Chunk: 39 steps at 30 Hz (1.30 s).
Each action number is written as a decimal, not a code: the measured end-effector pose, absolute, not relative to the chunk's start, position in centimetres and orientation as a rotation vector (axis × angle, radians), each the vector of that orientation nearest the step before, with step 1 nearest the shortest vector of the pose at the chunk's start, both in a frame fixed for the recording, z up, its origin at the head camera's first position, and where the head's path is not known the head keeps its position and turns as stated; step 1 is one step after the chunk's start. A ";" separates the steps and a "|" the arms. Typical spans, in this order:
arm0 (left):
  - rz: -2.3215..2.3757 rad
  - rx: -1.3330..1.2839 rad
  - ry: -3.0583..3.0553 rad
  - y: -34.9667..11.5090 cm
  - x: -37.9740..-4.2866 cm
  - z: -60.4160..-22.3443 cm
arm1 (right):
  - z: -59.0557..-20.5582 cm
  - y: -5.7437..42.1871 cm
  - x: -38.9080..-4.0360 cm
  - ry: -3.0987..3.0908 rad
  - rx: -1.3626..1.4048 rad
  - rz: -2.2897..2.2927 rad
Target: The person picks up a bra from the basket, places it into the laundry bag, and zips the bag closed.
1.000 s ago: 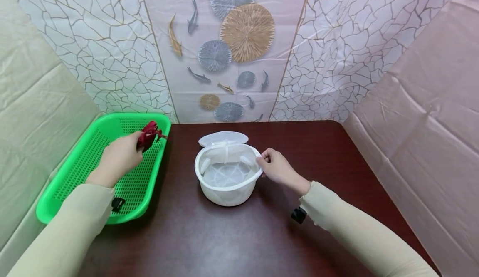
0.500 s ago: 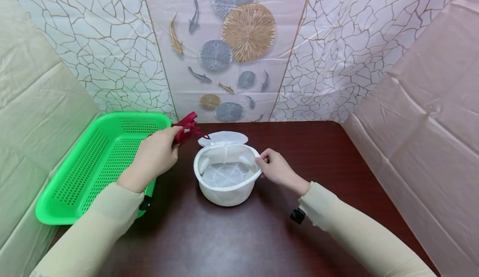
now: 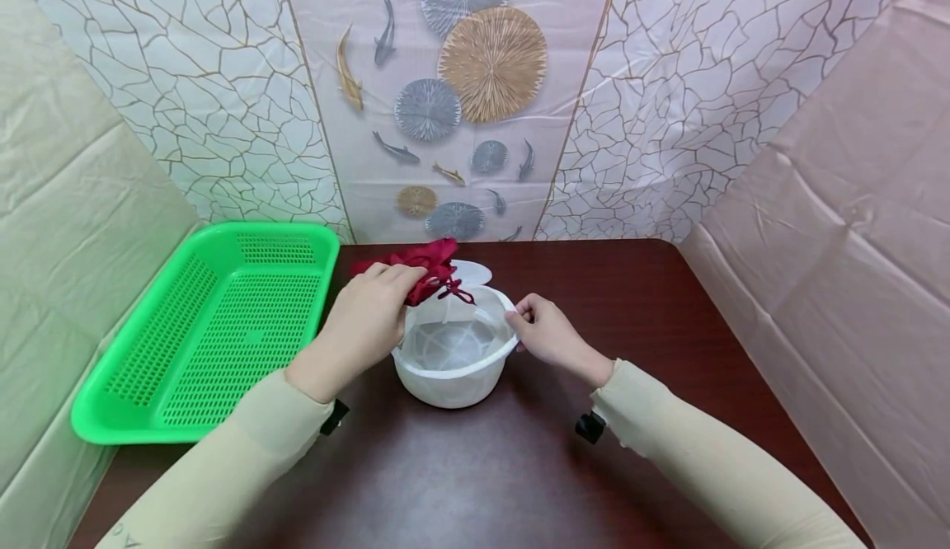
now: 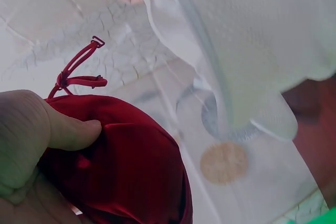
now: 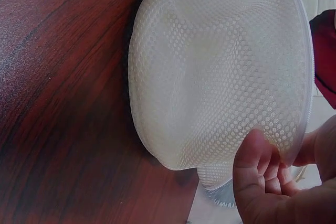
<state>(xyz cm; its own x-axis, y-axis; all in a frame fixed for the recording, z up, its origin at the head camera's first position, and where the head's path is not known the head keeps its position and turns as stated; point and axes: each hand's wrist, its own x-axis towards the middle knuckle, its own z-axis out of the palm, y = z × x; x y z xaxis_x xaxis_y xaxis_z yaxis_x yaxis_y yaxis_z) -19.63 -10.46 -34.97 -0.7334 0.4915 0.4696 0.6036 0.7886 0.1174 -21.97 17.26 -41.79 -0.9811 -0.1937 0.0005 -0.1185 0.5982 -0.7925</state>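
A round white mesh laundry bag [image 3: 451, 349] stands open on the dark wooden table [image 3: 653, 302], its lid flap [image 3: 472, 270] folded back behind it. My left hand [image 3: 369, 318] grips a bunched dark red garment [image 3: 425, 264] with thin straps, holding it over the bag's left rear rim. In the left wrist view the red garment [image 4: 121, 156] fills my palm under the thumb, straps dangling. My right hand [image 3: 545, 333] pinches the bag's right rim; in the right wrist view its fingers [image 5: 262, 177] curl on the mesh bag [image 5: 220, 77].
A green perforated plastic basket [image 3: 208, 326] lies at the table's left edge, with nothing in it. Patterned sheets wall in the table at the back and on both sides. Bare tabletop stretches in front of and to the right of the bag.
My left hand lifted the red garment out of the green basket and carried it rightward to the bag's rim. My right hand stayed on the rim.
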 end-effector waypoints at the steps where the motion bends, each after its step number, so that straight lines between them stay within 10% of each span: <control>1: -0.362 -0.841 -2.551 -10.1 -19.6 -35.1 | -41.8 17.3 -21.9 2.730 -0.271 -1.346; 39: -0.187 -1.125 -2.828 -5.2 -19.5 -41.5 | -42.0 17.6 -21.8 2.717 -0.299 -1.349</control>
